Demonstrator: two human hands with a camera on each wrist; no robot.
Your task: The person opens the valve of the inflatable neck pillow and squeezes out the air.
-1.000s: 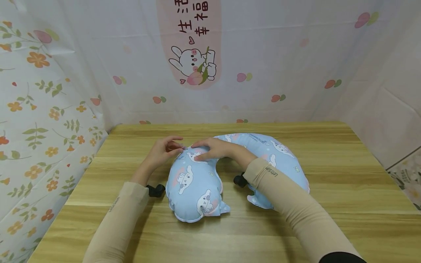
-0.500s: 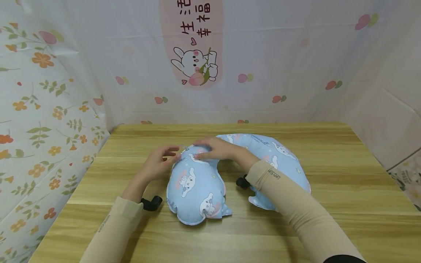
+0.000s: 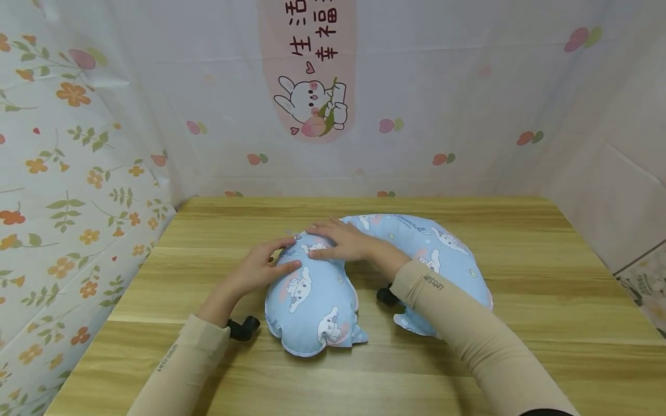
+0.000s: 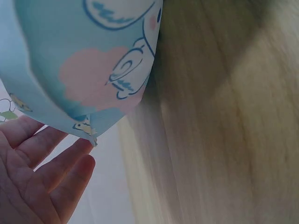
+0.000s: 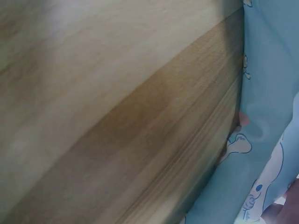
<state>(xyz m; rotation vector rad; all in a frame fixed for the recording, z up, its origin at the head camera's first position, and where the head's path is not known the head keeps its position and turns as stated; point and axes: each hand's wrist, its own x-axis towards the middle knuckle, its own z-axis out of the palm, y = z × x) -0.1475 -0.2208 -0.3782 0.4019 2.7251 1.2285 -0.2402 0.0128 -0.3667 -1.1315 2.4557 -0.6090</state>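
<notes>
A puffed-up, U-shaped neck pillow (image 3: pixel 317 300), light blue with white cartoon dogs, lies on the wooden table with its opening toward me. At the far left of its left arm my left hand (image 3: pixel 250 274) touches the edge, thumb over the top. In the left wrist view, loosely extended fingers (image 4: pixel 72 179) meet the pillow's rim. My right hand (image 3: pixel 346 241) holds the same arm from above, thumb on the upper face and fingers toward the far edge. A small clear nub shows between the hands, too small to make out. The right wrist view shows mostly table and the pillow's side (image 5: pixel 266 112).
The wooden table (image 3: pixel 520 277) extends around the pillow. A white printed cloth (image 3: pixel 458 86) hangs behind it, and a flowered cloth (image 3: pixel 78 190) stands at the left. Black wrist cameras (image 3: pixel 243 329) sit under both wrists, close to the pillow.
My left hand drew back slightly from the pillow's far edge, then came in again with its thumb on the upper face. The right hand has stayed nearly in place.
</notes>
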